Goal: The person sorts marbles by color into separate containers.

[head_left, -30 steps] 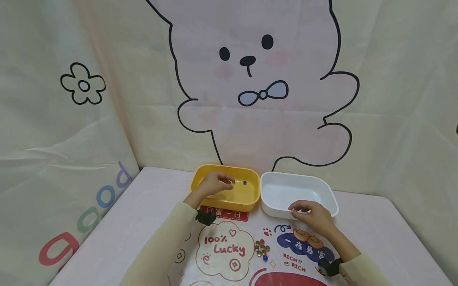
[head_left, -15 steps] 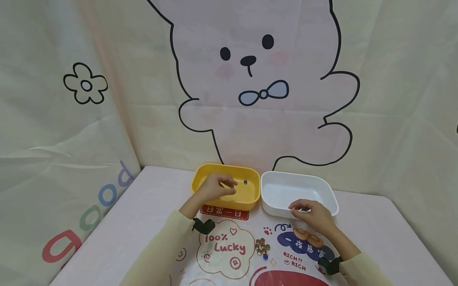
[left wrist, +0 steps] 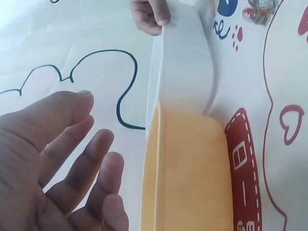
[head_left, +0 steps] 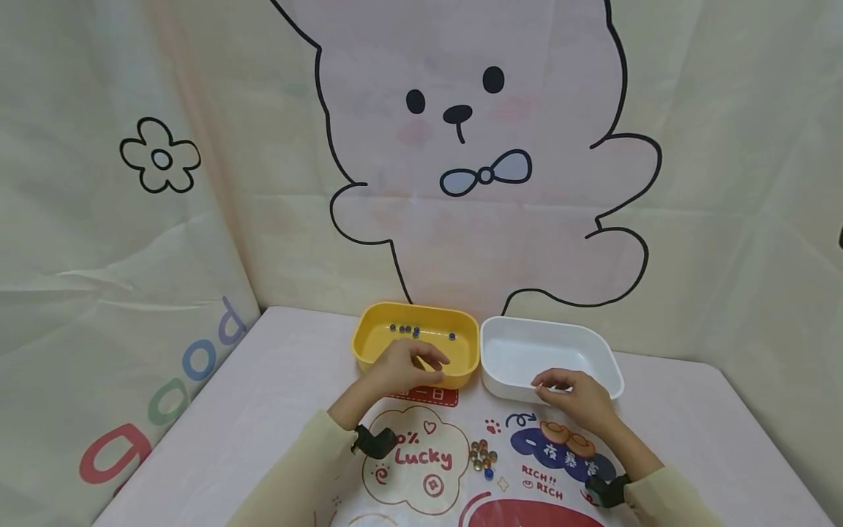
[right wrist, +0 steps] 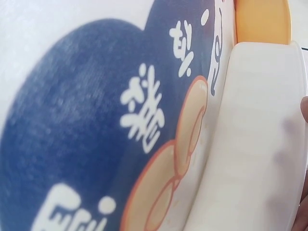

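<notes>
My left hand (head_left: 411, 366) hovers over the near rim of the yellow tray (head_left: 470, 359), fingers loosely bent and apart. Nothing shows between its thumb and fingers (left wrist: 98, 149) in the left wrist view. Several dark blue marbles (head_left: 408, 329) lie toward the back of that tray, with another blue marble (head_left: 452, 337) farther right. My right hand (head_left: 579, 395) is at the near rim of the white tray (head_left: 514, 337), its fingers loosely curved over the inside. In the right wrist view its fingertips (right wrist: 305, 107) show just past the rim.
A cluster of amber and clear marbles (head_left: 484, 454) sits on the printed cloth (head_left: 415, 490) in front of the trays. One blue marble (head_left: 489, 474) lies at its near end. The trays stand side by side near the back wall covering (head_left: 500, 256).
My left hand has drawn back toward me and slightly right, from inside the yellow tray to its near rim. The blue marbles behind it have come into sight. My right hand stays put.
</notes>
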`<state>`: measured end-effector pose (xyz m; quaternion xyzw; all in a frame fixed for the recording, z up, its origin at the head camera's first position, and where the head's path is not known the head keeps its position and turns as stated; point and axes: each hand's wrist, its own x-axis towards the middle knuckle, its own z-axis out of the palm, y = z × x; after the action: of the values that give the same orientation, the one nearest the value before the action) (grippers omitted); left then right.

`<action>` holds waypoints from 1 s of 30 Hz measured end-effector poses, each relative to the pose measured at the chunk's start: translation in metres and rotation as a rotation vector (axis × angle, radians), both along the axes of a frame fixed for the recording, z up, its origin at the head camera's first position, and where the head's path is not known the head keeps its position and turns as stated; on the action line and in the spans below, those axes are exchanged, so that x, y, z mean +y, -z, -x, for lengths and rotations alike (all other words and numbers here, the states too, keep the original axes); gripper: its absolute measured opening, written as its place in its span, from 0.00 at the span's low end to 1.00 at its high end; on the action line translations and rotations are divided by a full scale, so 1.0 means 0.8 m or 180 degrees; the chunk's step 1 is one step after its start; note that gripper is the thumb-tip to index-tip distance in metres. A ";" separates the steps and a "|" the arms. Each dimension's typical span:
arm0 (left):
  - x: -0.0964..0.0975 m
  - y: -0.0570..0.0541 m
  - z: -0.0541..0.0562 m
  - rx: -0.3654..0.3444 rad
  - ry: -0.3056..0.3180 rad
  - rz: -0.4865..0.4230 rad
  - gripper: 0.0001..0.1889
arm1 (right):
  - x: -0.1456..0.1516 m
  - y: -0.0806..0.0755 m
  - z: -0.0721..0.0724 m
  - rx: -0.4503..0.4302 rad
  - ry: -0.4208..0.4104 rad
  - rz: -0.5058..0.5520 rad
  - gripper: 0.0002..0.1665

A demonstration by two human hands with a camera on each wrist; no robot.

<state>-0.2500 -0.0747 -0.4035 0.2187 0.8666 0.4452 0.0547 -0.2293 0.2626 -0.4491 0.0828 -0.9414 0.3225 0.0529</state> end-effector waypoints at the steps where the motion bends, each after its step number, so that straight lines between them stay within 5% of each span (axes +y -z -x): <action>1: 0.001 0.000 -0.003 -0.0038 0.0022 0.0000 0.10 | 0.000 0.000 0.000 -0.0007 0.0004 0.0001 0.08; 30: 0.054 0.038 -0.074 -0.0736 0.0761 0.0269 0.08 | -0.003 -0.001 -0.001 -0.0007 0.0047 -0.0036 0.07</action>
<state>-0.1904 -0.0318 -0.4342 0.2651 0.8403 0.4209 0.2157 -0.2285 0.2605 -0.4482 0.0757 -0.9439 0.3168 0.0538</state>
